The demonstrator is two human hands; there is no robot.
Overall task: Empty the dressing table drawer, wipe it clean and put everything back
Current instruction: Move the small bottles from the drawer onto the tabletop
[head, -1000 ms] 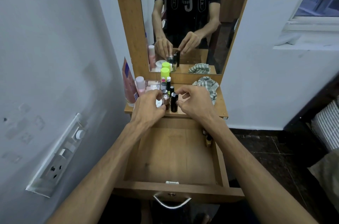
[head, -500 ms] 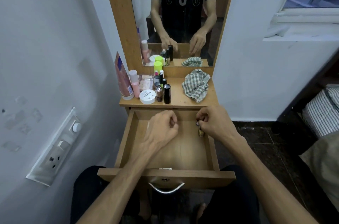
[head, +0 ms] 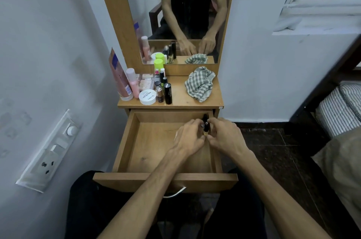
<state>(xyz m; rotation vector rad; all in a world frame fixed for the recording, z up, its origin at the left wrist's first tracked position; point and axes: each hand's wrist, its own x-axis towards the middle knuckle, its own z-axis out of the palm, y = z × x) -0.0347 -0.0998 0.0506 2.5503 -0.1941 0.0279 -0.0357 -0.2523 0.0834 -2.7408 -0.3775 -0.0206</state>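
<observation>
Reaching back from the bench, both hands, left (head: 190,137) and right (head: 226,137), now pinch small bottles (head: 205,126) at the drawer (head: 136,141)'s far right corner, nearly emptied.

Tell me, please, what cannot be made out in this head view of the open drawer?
- Small bottles: mostly hidden by the left hand and right hand; count unclear.
- Drawer handle: largely behind the left forearm.
- White jar label: too small.
</observation>
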